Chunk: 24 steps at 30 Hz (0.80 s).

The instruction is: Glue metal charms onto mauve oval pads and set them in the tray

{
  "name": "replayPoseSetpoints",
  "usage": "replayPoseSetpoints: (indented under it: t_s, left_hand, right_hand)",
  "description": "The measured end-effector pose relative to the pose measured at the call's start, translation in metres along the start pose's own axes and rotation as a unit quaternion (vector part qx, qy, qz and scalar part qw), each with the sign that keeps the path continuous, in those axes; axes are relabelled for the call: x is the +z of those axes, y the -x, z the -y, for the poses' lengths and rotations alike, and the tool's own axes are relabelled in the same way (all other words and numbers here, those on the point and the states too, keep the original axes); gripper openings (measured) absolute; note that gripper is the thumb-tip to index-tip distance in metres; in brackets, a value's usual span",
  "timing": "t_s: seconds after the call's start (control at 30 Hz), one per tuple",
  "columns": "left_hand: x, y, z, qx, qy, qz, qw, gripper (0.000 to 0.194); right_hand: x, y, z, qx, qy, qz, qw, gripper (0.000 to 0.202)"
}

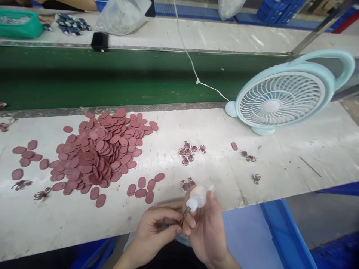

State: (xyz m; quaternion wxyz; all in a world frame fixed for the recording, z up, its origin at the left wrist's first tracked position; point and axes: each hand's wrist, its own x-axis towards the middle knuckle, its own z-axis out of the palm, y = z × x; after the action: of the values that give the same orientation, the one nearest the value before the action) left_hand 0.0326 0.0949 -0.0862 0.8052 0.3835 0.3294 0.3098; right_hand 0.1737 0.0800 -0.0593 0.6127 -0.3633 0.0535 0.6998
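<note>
My right hand is closed around a small white squeeze bottle, tilted so its narrow dark tip points down and left. Beside that tip, my left hand is closed in a pinch; what lies between its fingertips is mostly hidden and too small to name. Just beyond the bottle lie small brown-and-white figures, with a cluster of similar figures farther back. Several loose reddish oval discs lie left of my hands, in front of a large heap of the same discs.
A light-blue fan stands at the back right, its white cord running upward across a green strip. On the far ledge are a teal basket, a clear bag and a black box. A blue bin sits below the table's front edge.
</note>
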Motion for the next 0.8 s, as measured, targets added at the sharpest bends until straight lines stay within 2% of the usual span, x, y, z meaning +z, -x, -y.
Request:
replayPoseSetpoints:
  t_s: [0.1,0.27,0.37,0.47,0.53,0.63,0.7,0.8]
  left_hand:
    - [-0.004,-0.001,-0.002,-0.038,0.014,0.012,0.999,0.009]
    - [0.000,-0.001,-0.001,-0.075,0.023,0.008,0.997,0.002]
    - [0.000,0.000,0.006,-0.089,0.034,-0.004,0.995,0.013]
    - [-0.004,0.001,0.014,-0.070,0.065,-0.023,0.995,0.027]
    - [-0.008,0.001,0.018,-0.067,0.115,-0.060,0.989,0.031]
    - [-0.008,0.001,0.023,-0.105,0.221,-0.101,0.964,0.029]
    - [-0.005,0.000,0.024,-0.121,0.274,-0.097,0.949,0.030]
    - [0.000,-0.001,0.025,-0.108,0.300,-0.082,0.944,0.029]
  right_hand:
    - [-0.003,0.000,0.001,0.004,0.010,0.018,1.000,0.045]
    - [-0.009,0.000,0.001,-0.014,0.051,0.056,0.997,0.048]
    - [-0.012,-0.001,0.003,-0.017,0.039,0.071,0.997,0.046]
    - [-0.014,-0.003,0.011,-0.017,0.025,0.084,0.996,0.043]
    - [-0.016,-0.002,0.017,-0.054,0.035,0.075,0.995,0.042]
    - [-0.020,0.004,0.022,-0.146,0.117,0.033,0.982,0.043]
    - [-0.022,0.010,0.021,-0.204,0.190,-0.001,0.960,0.038]
    - [-0.021,0.017,0.011,-0.295,0.259,-0.057,0.918,0.032]
